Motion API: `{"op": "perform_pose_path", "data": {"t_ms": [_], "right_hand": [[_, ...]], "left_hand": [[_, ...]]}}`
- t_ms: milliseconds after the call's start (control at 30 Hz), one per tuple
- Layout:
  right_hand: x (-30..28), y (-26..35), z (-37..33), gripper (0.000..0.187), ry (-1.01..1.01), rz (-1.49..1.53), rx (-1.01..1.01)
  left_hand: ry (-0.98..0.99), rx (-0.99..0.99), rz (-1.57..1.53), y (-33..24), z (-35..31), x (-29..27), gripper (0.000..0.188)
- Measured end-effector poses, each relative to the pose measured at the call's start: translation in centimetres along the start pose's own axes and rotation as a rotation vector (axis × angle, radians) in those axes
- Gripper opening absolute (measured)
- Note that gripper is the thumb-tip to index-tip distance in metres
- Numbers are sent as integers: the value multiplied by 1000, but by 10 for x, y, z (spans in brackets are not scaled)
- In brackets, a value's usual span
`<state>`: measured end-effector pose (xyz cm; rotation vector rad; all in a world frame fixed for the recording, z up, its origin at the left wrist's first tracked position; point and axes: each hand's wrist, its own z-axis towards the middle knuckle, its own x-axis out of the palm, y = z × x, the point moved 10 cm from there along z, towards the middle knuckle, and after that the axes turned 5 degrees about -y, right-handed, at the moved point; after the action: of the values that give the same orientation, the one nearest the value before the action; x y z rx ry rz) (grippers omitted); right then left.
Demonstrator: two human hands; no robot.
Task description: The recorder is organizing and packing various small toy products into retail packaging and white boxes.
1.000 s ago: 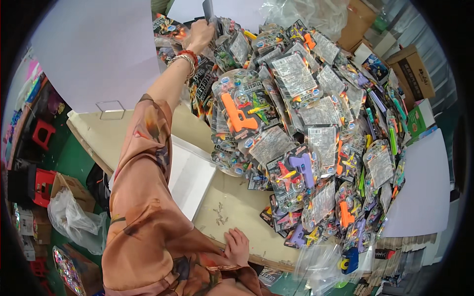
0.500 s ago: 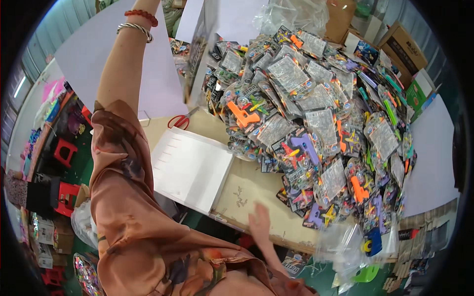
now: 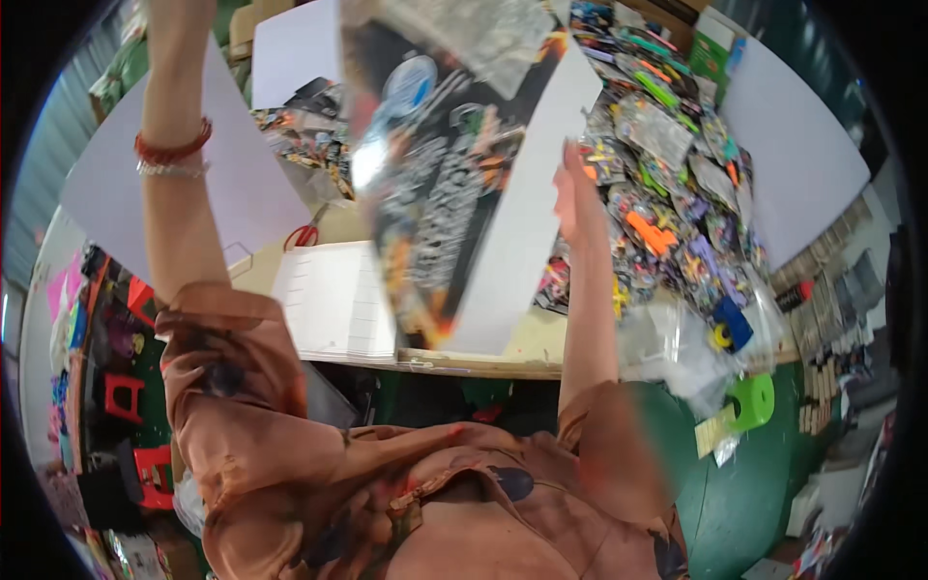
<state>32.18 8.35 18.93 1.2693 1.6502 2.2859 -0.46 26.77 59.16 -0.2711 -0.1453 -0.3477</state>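
Observation:
A large dark printed toy card with orange edging and clear plastic near its top is held up close in front of me. It is tilted and blurred, and a plain white area runs along its right side. My right hand is beside that white edge, fingers stretched upward; whether it touches is unclear. My left arm reaches up at the left, wearing a red beaded bracelet and a pale one. The left hand is mostly cut off by the top edge, its fingers hidden.
A heap of carded toys with orange and purple toy guns covers the table's right side. Red-handled scissors lie behind a white open tray. Clear plastic bags hang at the front right, near a green stool.
The card has come from the far side of the table toward me and now looks much larger. My right hand has risen from the table's front edge to beside it. My view has shifted.

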Motion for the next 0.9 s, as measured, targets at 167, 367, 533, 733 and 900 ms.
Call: {"op": "perform_pose_path", "data": {"t_ms": [167,367,533,733,900], "right_hand": [[24,-6,-92,61,181,-8,-90],[62,2,-117,35,272,-412,-70],[150,-56,-143,28,652,-344,41],[168,-152,-175,16,877,-434,298],[133,-168,-162,10,888,-555,337]], "left_hand": [[-399,-134,-146,24,-86,-78,24],[-344,-110,459,41,-174,-236,39],[-506,383,1418,-142,-266,-357,52],[-13,-304,819,-148,-361,-250,48],[782,-284,878,-115,-410,-46,60]]}}
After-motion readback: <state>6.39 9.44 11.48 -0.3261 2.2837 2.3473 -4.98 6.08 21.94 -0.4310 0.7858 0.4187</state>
